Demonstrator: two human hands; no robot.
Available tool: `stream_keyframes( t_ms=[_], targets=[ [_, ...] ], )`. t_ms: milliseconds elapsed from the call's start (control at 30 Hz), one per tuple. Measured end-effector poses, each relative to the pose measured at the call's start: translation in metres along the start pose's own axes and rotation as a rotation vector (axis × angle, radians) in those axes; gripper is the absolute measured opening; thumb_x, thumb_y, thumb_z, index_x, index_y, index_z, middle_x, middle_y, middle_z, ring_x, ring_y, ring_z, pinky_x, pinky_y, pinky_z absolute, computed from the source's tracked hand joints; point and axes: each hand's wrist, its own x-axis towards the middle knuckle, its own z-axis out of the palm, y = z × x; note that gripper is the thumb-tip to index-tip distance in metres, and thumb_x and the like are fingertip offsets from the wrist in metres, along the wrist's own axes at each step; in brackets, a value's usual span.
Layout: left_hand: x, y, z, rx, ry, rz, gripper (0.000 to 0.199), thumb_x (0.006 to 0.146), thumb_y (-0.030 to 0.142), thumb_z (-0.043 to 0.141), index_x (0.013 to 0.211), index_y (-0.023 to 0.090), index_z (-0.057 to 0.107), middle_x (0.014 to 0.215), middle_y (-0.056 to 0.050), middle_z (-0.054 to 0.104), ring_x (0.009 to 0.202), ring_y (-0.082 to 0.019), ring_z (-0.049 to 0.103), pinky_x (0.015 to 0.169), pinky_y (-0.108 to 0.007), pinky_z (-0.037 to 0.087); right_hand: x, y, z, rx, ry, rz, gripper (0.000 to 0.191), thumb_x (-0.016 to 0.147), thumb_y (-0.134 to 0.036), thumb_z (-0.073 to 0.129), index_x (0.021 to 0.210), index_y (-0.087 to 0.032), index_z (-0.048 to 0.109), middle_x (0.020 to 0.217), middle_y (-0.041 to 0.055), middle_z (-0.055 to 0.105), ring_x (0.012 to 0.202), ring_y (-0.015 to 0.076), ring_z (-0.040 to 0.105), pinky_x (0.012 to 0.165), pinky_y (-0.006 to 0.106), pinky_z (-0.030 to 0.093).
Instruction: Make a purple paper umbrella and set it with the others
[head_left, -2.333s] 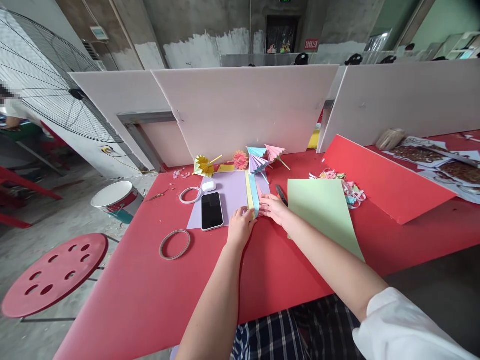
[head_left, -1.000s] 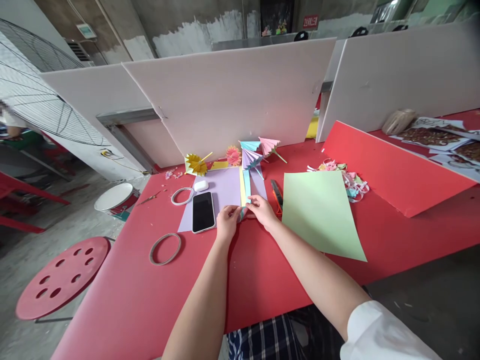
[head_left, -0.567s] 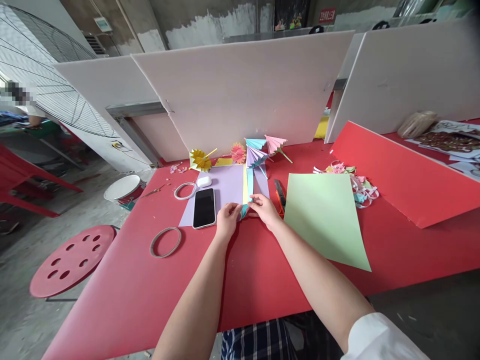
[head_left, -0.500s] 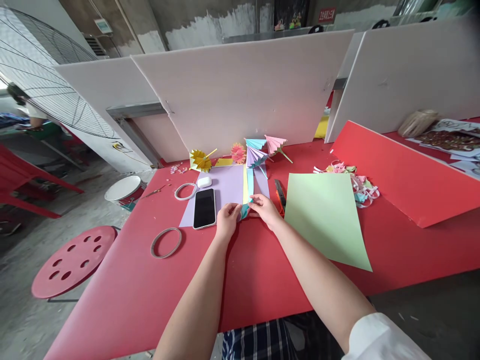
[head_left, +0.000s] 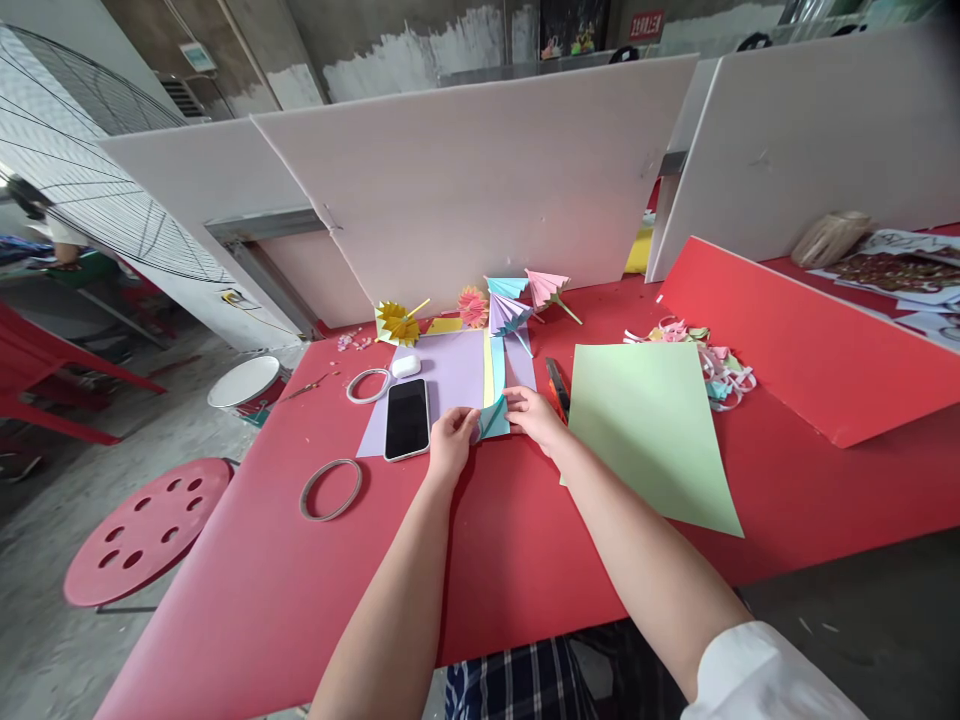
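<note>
A small piece of blue paper, with a fold line across it, is stretched between my hands just above the red table. My left hand pinches its left edge, and my right hand grips its right edge with thumb and fingers. Behind it, yellow and light blue paper strips lie on a lilac sheet. Left of my left hand is a phone. An orange-and-black cutter lies beyond my right hand, beside a light green sheet.
Folded paper umbrellas and a yellow paper fan stand at the back before a white partition. Two tape rolls lie on the left. Paper scraps and a red board are on the right.
The blue paper has been opened out flatter between my hands, so more of its surface shows. My hands have stayed nearly in place; the view has shifted slightly.
</note>
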Motion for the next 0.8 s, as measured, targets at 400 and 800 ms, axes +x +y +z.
stream_keyframes(
  t_ms=[400, 800],
  targets=[
    [-0.002, 0.003, -0.001, 0.015, -0.014, -0.011, 0.031, 0.074, 0.045, 0.054, 0.071, 0.016, 0.061, 0.055, 0.003, 0.051, 0.051, -0.009, 0.043, 0.05, -0.021, 0.034, 0.008, 0.012, 0.002, -0.186, 0.094, -0.063, 0.038, 0.069, -0.021, 0.059, 0.107, -0.025, 0.052, 0.084, 0.0011, 0.056, 0.064, 0.0124, 0.059, 0.053, 0.026, 0.054],
    [-0.002, 0.006, -0.002, 0.022, -0.02, -0.019, 0.031, 0.075, 0.045, 0.054, 0.068, 0.015, 0.06, 0.053, 0.004, 0.047, 0.05, -0.009, 0.04, 0.05, -0.021, 0.031, 0.014, 0.023, 0.001, -0.26, 0.097, -0.114, 0.032, 0.072, -0.026, 0.057, 0.103, -0.026, 0.053, 0.086, 0.0001, 0.059, 0.063, 0.0122, 0.061, 0.05, 0.024, 0.052]
  ],
)
